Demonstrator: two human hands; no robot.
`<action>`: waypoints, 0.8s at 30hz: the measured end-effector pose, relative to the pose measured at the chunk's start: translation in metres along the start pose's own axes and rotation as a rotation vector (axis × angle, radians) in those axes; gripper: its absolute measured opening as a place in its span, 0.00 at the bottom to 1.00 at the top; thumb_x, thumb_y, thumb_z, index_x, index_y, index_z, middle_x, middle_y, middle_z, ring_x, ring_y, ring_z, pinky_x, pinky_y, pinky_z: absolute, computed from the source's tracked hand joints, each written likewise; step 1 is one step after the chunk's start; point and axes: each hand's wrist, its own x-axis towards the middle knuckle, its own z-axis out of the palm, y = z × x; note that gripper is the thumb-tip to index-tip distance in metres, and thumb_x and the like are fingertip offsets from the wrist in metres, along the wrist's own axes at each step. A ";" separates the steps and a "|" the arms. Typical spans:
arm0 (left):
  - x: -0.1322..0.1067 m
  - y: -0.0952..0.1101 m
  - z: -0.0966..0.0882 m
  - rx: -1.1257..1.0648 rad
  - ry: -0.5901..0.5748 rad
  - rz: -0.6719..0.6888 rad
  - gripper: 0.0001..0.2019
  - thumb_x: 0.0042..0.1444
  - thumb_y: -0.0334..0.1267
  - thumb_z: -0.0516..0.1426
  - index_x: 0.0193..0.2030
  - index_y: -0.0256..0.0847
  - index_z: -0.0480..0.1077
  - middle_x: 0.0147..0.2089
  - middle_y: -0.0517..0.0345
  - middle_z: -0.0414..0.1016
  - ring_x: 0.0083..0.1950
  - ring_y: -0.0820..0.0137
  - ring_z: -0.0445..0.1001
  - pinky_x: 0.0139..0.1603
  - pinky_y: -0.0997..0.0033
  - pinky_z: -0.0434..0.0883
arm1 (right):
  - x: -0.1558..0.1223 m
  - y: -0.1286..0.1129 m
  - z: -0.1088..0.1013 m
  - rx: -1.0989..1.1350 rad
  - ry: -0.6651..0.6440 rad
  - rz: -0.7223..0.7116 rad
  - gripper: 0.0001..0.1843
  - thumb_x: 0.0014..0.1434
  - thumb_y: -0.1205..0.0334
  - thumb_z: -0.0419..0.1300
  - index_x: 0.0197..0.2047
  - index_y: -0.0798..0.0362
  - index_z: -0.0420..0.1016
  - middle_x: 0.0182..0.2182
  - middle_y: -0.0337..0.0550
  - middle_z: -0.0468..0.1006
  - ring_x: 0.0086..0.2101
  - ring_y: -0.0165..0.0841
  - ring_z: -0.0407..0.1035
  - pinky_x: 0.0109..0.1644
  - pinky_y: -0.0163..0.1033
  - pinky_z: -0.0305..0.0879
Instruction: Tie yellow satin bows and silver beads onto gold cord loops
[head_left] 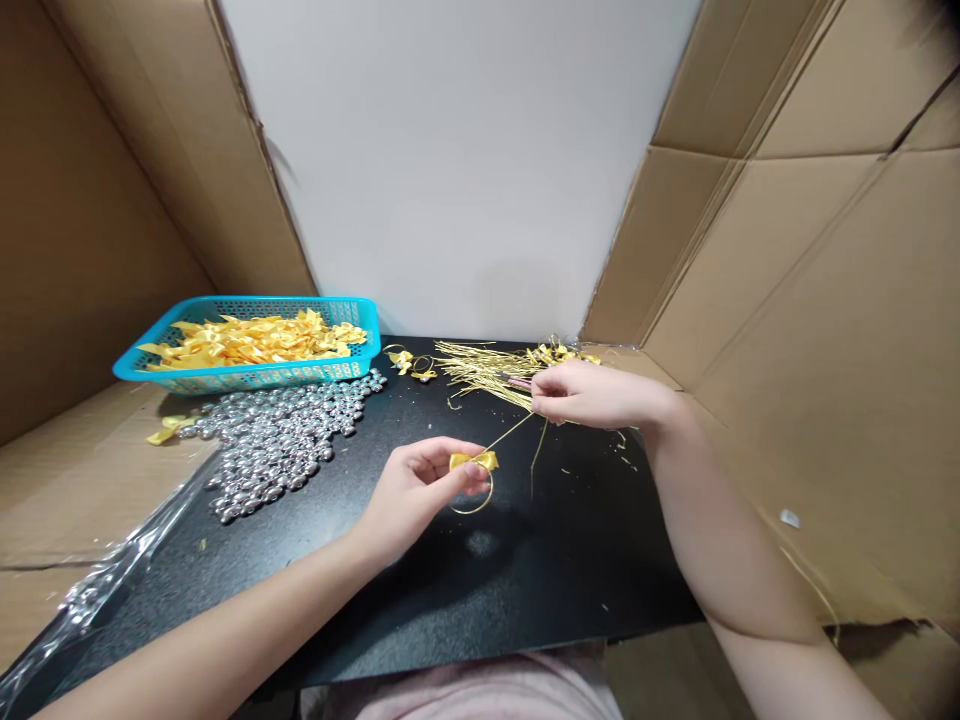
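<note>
A small yellow satin ribbon bow (487, 460), glossy and with its loops spread, is held above the black speckled desk (585, 560), nearer the person than the blue perforated plastic basket (225, 381) and to its right. A thin round gold-coloured ring (472, 511) hangs below the bow, and a thin straight gold strand (510, 434) runs taut from it up to the right hand. The basket holds a loose heap of yellow satin ribbon pieces (251, 342), piled nearly to its rim; shiny silver rounded beads (277, 440) lie spread on the near side of the basket, while a sheaf of loose gold strands (480, 368) lies farther off to its right. The left hand (424, 490) reaches in with its grip closed on the bow, thumb on the near side and fingers behind. The right hand (566, 392), farther right of the basket, is bent inward at the wrist, its grip pinched on the taut strand (a slim pinkish thing shows beside its fingers, too small to make out).
</note>
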 end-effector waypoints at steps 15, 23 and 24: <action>0.001 -0.004 -0.001 -0.018 -0.030 -0.003 0.13 0.46 0.39 0.67 0.38 0.36 0.75 0.30 0.55 0.82 0.32 0.68 0.81 0.40 0.69 0.78 | 0.012 -0.009 0.021 0.101 -0.100 -0.239 0.15 0.59 0.57 0.57 0.46 0.56 0.75 0.42 0.46 0.79 0.41 0.35 0.72 0.43 0.38 0.64; 0.001 -0.003 -0.001 -0.042 -0.020 0.022 0.14 0.47 0.41 0.67 0.34 0.37 0.70 0.28 0.57 0.80 0.32 0.67 0.80 0.38 0.68 0.78 | 0.018 -0.021 0.034 0.138 0.052 -0.445 0.11 0.57 0.67 0.59 0.44 0.55 0.76 0.44 0.45 0.79 0.45 0.34 0.72 0.50 0.39 0.64; 0.001 -0.003 -0.001 -0.042 -0.019 0.021 0.14 0.47 0.42 0.67 0.34 0.37 0.70 0.28 0.57 0.80 0.32 0.67 0.80 0.38 0.67 0.78 | 0.018 -0.021 0.035 0.162 0.051 -0.473 0.10 0.57 0.68 0.59 0.43 0.55 0.76 0.43 0.44 0.80 0.44 0.33 0.72 0.50 0.39 0.64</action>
